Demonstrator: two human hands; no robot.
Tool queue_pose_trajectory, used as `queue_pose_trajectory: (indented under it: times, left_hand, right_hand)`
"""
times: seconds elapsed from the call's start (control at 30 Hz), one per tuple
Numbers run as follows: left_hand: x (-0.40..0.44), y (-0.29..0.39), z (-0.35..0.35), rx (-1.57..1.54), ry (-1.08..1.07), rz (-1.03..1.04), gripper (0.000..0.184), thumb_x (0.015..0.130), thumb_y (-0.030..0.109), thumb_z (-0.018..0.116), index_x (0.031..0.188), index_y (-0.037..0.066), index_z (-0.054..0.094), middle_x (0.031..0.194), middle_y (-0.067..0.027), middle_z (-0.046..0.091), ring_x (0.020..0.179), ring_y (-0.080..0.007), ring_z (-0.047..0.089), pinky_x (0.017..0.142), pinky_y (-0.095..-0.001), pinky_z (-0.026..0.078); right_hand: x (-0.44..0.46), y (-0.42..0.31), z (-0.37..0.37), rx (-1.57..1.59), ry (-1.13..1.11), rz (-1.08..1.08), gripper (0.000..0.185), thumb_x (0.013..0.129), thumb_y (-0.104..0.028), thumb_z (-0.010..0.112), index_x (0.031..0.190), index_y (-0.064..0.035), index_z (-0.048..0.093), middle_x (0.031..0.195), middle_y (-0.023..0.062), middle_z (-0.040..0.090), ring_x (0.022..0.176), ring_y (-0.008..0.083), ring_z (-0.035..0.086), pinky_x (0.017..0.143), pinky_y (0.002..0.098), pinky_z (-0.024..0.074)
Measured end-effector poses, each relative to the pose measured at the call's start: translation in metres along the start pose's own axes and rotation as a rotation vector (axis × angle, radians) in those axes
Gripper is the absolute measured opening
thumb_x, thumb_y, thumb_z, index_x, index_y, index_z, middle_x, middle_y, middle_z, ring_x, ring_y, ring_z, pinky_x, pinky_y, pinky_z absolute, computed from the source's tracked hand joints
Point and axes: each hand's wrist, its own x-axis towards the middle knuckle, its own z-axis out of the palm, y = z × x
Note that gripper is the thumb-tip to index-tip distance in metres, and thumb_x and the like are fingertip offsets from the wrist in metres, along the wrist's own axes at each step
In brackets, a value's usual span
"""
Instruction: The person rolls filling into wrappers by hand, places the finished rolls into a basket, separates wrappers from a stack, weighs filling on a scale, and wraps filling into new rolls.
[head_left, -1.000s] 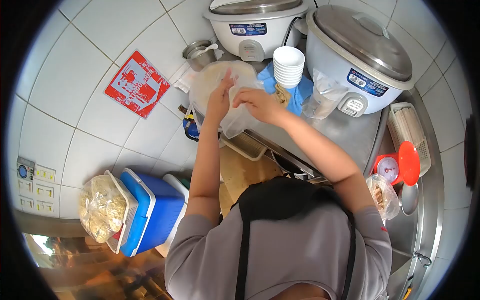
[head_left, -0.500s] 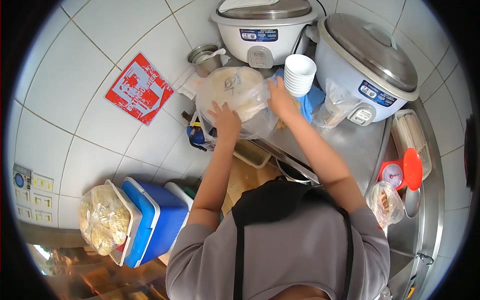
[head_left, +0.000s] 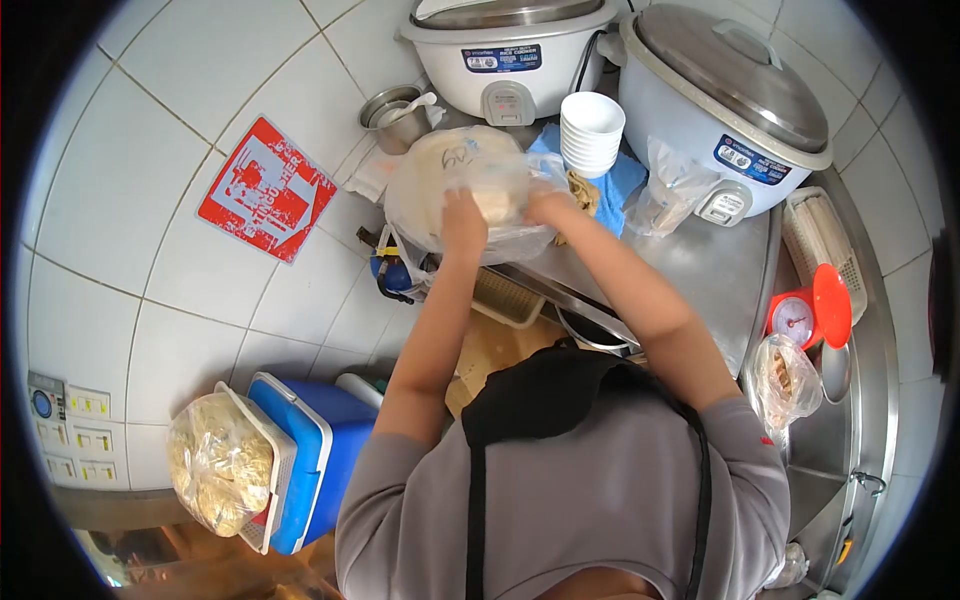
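A round, pale tub with handwritten marks on its lid (head_left: 425, 185) sits in a clear plastic bag (head_left: 530, 245) at the near left corner of the steel counter. My left hand (head_left: 464, 225) is at the near side of the lid; its fingers are blurred, so their grip is unclear. My right hand (head_left: 550, 207) is closed on the bag at the tub's right side. Just beyond it are a blue cloth (head_left: 622, 185), a stack of white bowls (head_left: 591, 140) and a crumpled tan cloth (head_left: 582, 195).
Two rice cookers, one white (head_left: 510, 85) and one pale blue (head_left: 690, 120), stand at the back. A metal pot (head_left: 398, 130) is beside the wall. On the right are a red scale (head_left: 800, 318) and a bagged item (head_left: 782, 380). A blue cooler (head_left: 335, 430) stands lower left.
My left hand has gone from spread fingers on the lid to a blurred, drawn-in shape. My right hand has moved slightly nearer along the bag. The camera view has shifted a little.
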Motion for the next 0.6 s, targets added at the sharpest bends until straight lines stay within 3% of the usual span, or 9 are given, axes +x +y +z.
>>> queue_pose_trajectory:
  times: [0.07, 0.17, 0.2, 0.27, 0.37, 0.47, 0.5, 0.57, 0.6]
  left_hand:
    - [-0.011, -0.003, -0.01, 0.092, 0.209, 0.084, 0.037, 0.076, 0.0, 0.052, 0.112, 0.001, 0.046, 0.114, -0.0256, 0.046, 0.096, -0.0405, 0.054, 0.079, -0.045, 0.046]
    - [-0.02, 0.002, -0.031, 0.162, 0.023, 0.047, 0.041, 0.076, 0.004, 0.055, 0.115, 0.001, 0.043, 0.117, -0.0264, 0.045, 0.096, -0.0401, 0.054, 0.078, -0.0463, 0.046]
    - [-0.022, 0.002, -0.034, 0.17, -0.123, 0.006, 0.042, 0.076, 0.005, 0.056, 0.115, 0.001, 0.042, 0.118, -0.0263, 0.046, 0.095, -0.0396, 0.055, 0.078, -0.0466, 0.046]
    - [-0.02, 0.002, -0.027, 0.014, -0.143, 0.037, 0.045, 0.074, 0.006, 0.059, 0.115, 0.001, 0.042, 0.116, -0.0249, 0.049, 0.092, -0.0382, 0.057, 0.076, -0.0459, 0.047]
    - [-0.008, 0.002, -0.009, -0.18, -0.109, 0.068, 0.046, 0.072, 0.007, 0.064, 0.113, 0.003, 0.045, 0.107, -0.023, 0.054, 0.089, -0.0372, 0.057, 0.075, -0.0428, 0.047]
    - [-0.008, -0.006, 0.001, -0.153, -0.126, 0.238, 0.035, 0.072, 0.008, 0.065, 0.104, 0.004, 0.052, 0.097, -0.0197, 0.058, 0.087, -0.0357, 0.058, 0.074, -0.0416, 0.048]
    - [-0.007, -0.008, 0.003, -0.112, -0.141, 0.32, 0.031, 0.072, 0.008, 0.065, 0.1, 0.003, 0.055, 0.095, -0.0184, 0.059, 0.086, -0.0351, 0.058, 0.074, -0.0416, 0.048]
    - [-0.005, -0.01, 0.008, -0.074, 0.036, 0.377, 0.024, 0.072, 0.012, 0.064, 0.094, 0.004, 0.058, 0.094, -0.0168, 0.06, 0.088, -0.0339, 0.058, 0.077, -0.0424, 0.046]
    - [-0.001, -0.011, 0.013, -0.056, 0.126, 0.408, 0.022, 0.072, 0.014, 0.064, 0.091, 0.004, 0.06, 0.094, -0.016, 0.061, 0.088, -0.0334, 0.058, 0.078, -0.0427, 0.046]
  right_hand:
    - [-0.022, -0.013, 0.001, -0.004, 0.376, -0.058, 0.04, 0.068, -0.016, 0.067, 0.104, 0.0, 0.059, 0.089, 0.017, 0.065, 0.084, 0.0248, 0.063, 0.074, 0.0367, 0.049]
    - [-0.011, -0.007, 0.018, 0.107, 0.344, -0.206, 0.029, 0.068, -0.018, 0.069, 0.09, -0.0005, 0.063, 0.091, 0.0165, 0.064, 0.08, 0.0256, 0.063, 0.07, 0.0372, 0.0483]
    - [-0.011, -0.01, 0.016, 0.212, 0.274, -0.187, 0.026, 0.069, -0.018, 0.068, 0.088, -0.0008, 0.063, 0.091, 0.0167, 0.063, 0.079, 0.0267, 0.062, 0.069, 0.0377, 0.0478]
    - [-0.015, -0.02, 0.001, 0.418, 0.138, -0.145, 0.02, 0.071, -0.017, 0.066, 0.083, -0.0015, 0.064, 0.09, 0.0172, 0.063, 0.077, 0.0287, 0.061, 0.068, 0.0387, 0.0467]
    - [-0.023, -0.026, -0.003, 0.548, 0.484, -0.352, 0.022, 0.074, -0.009, 0.055, 0.092, -0.0022, 0.065, 0.093, 0.0199, 0.063, 0.083, 0.033, 0.061, 0.073, 0.0403, 0.0473]
    - [-0.004, -0.01, 0.016, 0.305, 0.487, -0.426, 0.014, 0.075, -0.009, 0.056, 0.084, -0.0036, 0.065, 0.084, 0.0197, 0.063, 0.076, 0.0323, 0.061, 0.067, 0.0403, 0.0469]
    - [-0.004, -0.009, 0.018, 0.139, 0.366, -0.334, 0.016, 0.076, -0.009, 0.054, 0.086, -0.0036, 0.065, 0.086, 0.0191, 0.064, 0.078, 0.033, 0.061, 0.068, 0.0406, 0.0473]
    - [-0.006, -0.007, 0.021, -0.184, 0.123, -0.142, 0.02, 0.076, -0.008, 0.05, 0.088, -0.0036, 0.066, 0.089, 0.018, 0.064, 0.082, 0.0343, 0.062, 0.07, 0.0412, 0.0483]
    - [-0.004, -0.005, 0.023, -0.196, 0.141, -0.137, 0.021, 0.077, -0.008, 0.049, 0.088, -0.0041, 0.066, 0.089, 0.0171, 0.064, 0.083, 0.0334, 0.062, 0.07, 0.0412, 0.0486]
